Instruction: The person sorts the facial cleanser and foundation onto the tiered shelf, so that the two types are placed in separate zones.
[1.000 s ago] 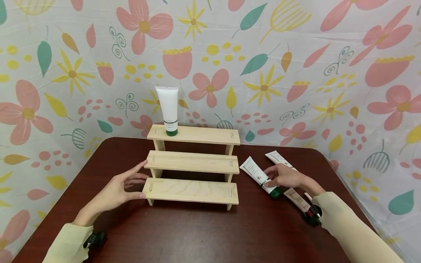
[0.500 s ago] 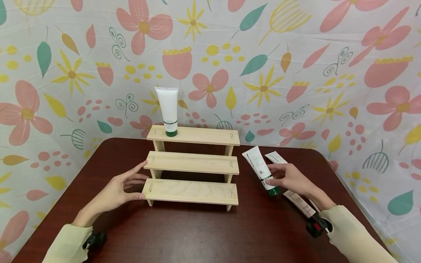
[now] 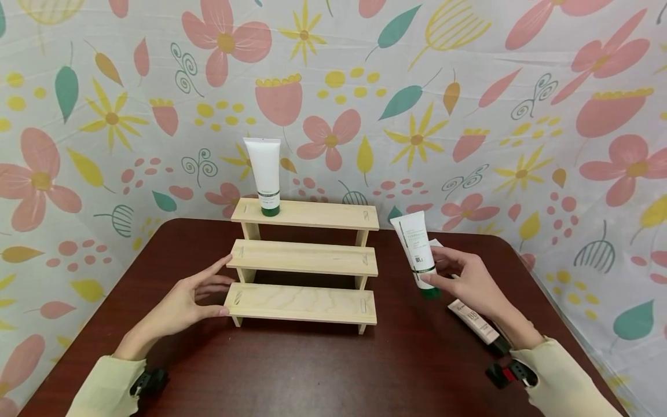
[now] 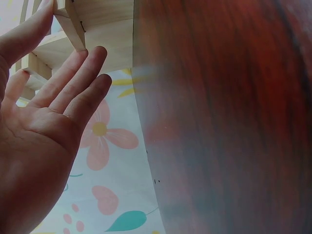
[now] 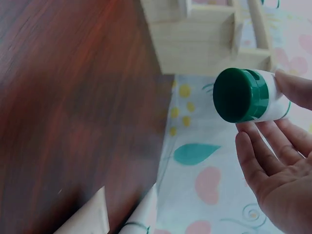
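A white squeeze tube with a green cap (image 3: pixel 417 246) is pinched near its cap end between the thumb and fingers of my right hand (image 3: pixel 469 281). It is lifted off the table and leans, cap downward. In the right wrist view its green cap (image 5: pixel 239 95) faces the camera. My left hand (image 3: pixel 182 304) touches the left ends of a three-tier wooden shelf (image 3: pixel 302 301) with extended fingers; in the left wrist view the left hand (image 4: pixel 44 126) has its fingertips against the wood. A similar white tube (image 3: pixel 266 174) stands cap-down on the top tier, at the left.
A beige BB cream tube (image 3: pixel 475 323) with a dark cap lies on the dark wooden table (image 3: pixel 323 370) below my right hand. Behind that hand another white tube (image 3: pixel 435 242) lies mostly hidden. A floral cloth (image 3: pixel 333 75) hangs at the back.
My right hand has raised the white tube from the table and tipped it toward upright. The left hand and shelf stay put.
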`<state>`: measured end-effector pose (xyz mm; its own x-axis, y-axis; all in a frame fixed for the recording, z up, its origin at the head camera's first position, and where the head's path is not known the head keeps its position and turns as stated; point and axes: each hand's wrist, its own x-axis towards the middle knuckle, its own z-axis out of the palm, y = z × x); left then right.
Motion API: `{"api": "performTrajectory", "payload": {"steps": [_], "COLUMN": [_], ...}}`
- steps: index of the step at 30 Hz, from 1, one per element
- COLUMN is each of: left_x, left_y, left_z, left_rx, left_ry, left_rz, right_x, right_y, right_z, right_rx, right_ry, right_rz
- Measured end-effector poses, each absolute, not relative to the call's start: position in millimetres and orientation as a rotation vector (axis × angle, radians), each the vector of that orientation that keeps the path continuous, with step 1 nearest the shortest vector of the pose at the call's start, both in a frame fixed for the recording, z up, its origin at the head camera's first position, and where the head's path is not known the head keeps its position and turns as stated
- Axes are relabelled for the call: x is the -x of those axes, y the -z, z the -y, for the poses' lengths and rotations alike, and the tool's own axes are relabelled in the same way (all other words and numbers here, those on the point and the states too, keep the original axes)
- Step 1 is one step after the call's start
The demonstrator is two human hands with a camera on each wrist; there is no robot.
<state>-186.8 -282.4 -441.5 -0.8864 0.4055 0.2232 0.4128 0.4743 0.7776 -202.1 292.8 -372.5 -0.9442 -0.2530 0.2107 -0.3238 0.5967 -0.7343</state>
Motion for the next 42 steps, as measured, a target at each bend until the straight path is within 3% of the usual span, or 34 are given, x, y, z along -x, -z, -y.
{"api": "performTrajectory", "payload": {"steps": [12, 42], "left_x": [186, 189], "left_y": [441, 444], "left_z": [283, 285], "left_rx": [0.752, 0.763], "left_ry": [1.437, 1.465], "left_rz": [2.689, 2.667], "right_x": [209, 274], "right_y": [347, 316], "right_z": [-250, -127], "right_rx": [-0.596, -0.696], "right_ry": [-1.370, -1.658], "right_rz": [2.536, 2.199]}}
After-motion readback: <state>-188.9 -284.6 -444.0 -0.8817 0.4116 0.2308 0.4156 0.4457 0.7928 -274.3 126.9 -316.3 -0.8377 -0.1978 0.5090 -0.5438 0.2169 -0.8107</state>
